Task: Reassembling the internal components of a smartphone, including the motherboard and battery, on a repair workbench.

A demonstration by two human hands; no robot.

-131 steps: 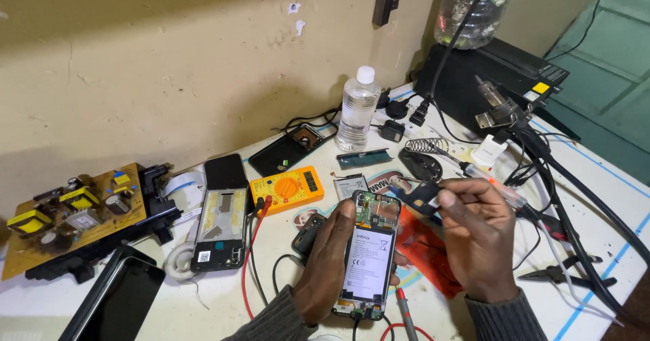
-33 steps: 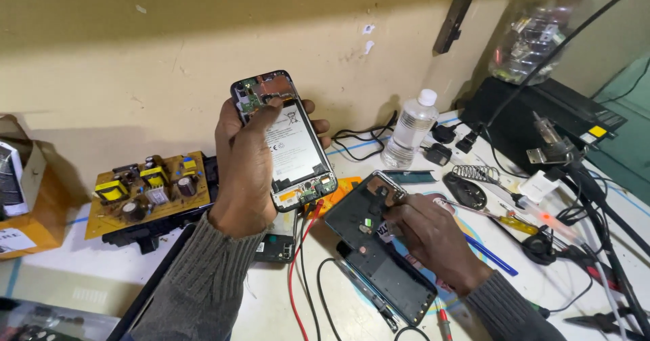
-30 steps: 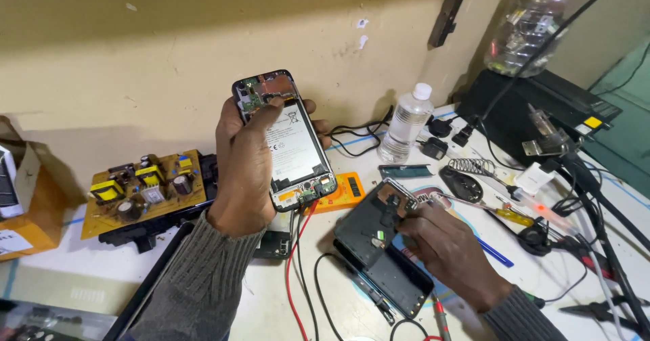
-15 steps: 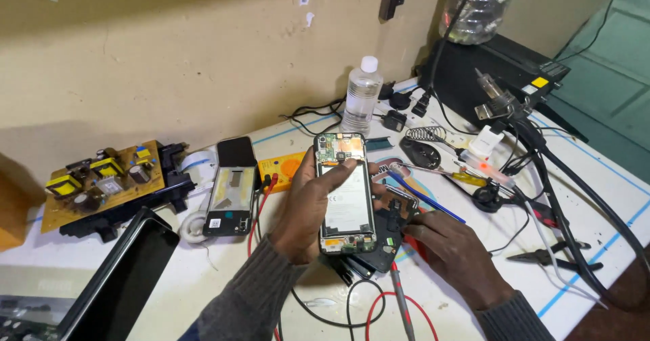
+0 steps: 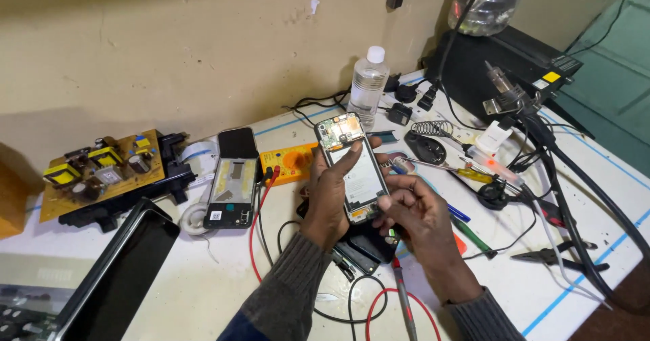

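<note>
Single head-worn camera looks steeply down, close, onto the cluttered workbench (image 5: pixel 203 293).

Dark flat screen (image 5: pixel 118 263) at table's left

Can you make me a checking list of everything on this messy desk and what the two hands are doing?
Surface: white table with thin blue lines.
Job's things: opened phone, back cover off, insides showing.
Hands: left hand holds the opened phone up; right hand pinches its lower end.
Clutter: yellow multimeter, second opened phone, circuit board, clear bottle, pliers, screwdriver, dark flat screen.
Cables: red test lead, black leads, thick black cables.
Surroundings: beige wall, black box at the back right.
</note>
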